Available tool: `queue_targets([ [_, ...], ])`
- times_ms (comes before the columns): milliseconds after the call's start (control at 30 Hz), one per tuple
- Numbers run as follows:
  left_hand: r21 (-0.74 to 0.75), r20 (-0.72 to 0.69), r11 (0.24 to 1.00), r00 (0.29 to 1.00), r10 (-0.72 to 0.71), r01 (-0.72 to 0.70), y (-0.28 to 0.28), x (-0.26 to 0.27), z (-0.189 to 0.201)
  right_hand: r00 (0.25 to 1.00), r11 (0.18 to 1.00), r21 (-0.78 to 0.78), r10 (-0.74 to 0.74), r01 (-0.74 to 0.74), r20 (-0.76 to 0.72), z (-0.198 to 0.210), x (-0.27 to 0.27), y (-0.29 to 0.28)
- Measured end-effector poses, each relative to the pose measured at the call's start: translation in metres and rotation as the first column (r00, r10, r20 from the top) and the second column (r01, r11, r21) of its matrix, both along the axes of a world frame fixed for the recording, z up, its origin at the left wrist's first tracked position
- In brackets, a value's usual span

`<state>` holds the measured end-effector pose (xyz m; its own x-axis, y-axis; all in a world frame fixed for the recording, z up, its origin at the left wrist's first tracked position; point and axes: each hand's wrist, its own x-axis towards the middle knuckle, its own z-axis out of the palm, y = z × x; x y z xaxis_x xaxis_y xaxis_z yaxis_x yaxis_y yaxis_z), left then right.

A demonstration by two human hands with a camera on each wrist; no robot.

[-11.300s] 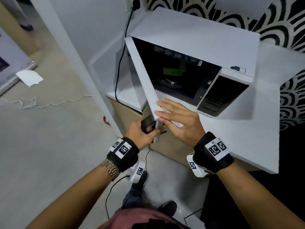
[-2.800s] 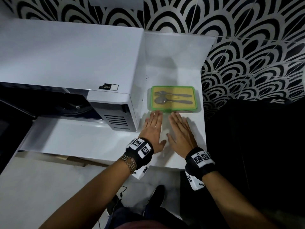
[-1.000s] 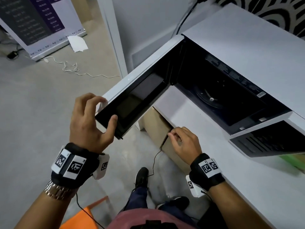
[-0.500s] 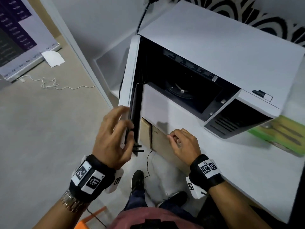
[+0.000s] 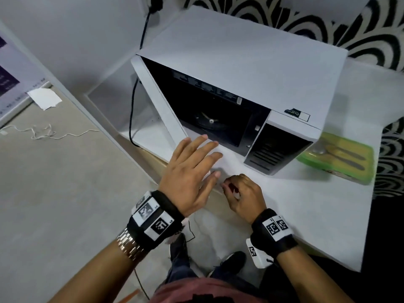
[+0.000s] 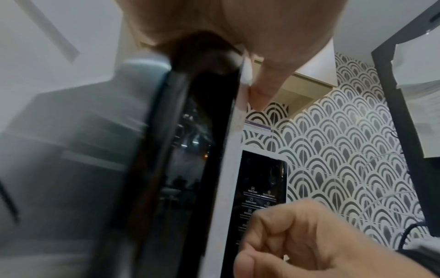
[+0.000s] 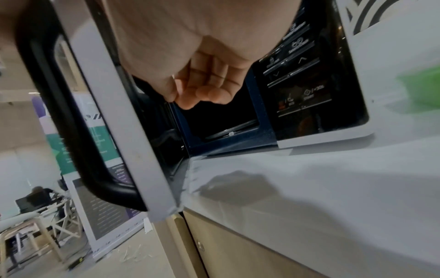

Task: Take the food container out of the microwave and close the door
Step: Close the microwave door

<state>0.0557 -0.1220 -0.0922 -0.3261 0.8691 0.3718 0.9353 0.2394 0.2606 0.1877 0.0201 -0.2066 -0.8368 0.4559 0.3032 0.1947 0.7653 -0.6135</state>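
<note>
The white microwave (image 5: 251,62) stands on the counter with its door (image 5: 159,101) partly open, and the dark cavity with its turntable (image 5: 209,121) holds nothing. My left hand (image 5: 192,171) lies flat with straight fingers against the door's free edge. In the left wrist view its thumb (image 6: 264,84) touches the door's edge (image 6: 228,150). My right hand (image 5: 240,191) rests at the counter's front edge with its fingers (image 7: 207,88) curled and holding nothing. The green-lidded food container (image 5: 341,158) with cutlery on its lid sits on the counter to the right of the microwave.
The white counter (image 5: 295,204) ends just in front of my hands, with a beige cabinet (image 7: 238,244) below. A black power cord (image 5: 133,106) hangs left of the microwave. The control panel (image 7: 304,84) is right of the cavity. Patterned tiles (image 5: 371,29) back the counter.
The door has swung from sticking straight out to partway closed. My left hand went from gripping its edge to lying flat on it. My right hand stayed at the counter's edge.
</note>
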Motion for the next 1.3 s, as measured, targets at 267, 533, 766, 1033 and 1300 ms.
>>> queue_targets([
  [267, -0.046, -0.042, 0.997, 0.998, -0.057, 0.055, 0.064, -0.004, 0.003, 0.968, 0.992, 0.033, -0.11, 0.12, -0.224, 0.038, 0.002, 0.019],
  [533, -0.107, -0.078, 0.986, 0.987, -0.138, 0.13, 0.098, -0.019, 0.004, 0.976, 0.994, -0.08, -0.091, 0.077, -0.198, 0.042, 0.006, 0.028],
  [766, -0.142, -0.105, 0.964, 0.965, -0.24, 0.225, 0.115, -0.033, 0.008, 0.97, 0.937, -0.281, -0.234, 0.207, -0.065, 0.048, -0.01, 0.018],
  [1033, -0.373, -0.201, 0.875, 0.894, -0.401, 0.309, 0.136, -0.086, 0.03, 0.909, 0.763, -0.571, -0.412, 0.302, -0.069, 0.052, -0.051, -0.008],
  [1300, -0.445, -0.2, 0.834, 0.872, -0.446, 0.325, 0.148, -0.113, 0.037, 0.702, 0.481, -0.79, -0.706, 0.381, -0.091, 0.038, -0.095, -0.009],
])
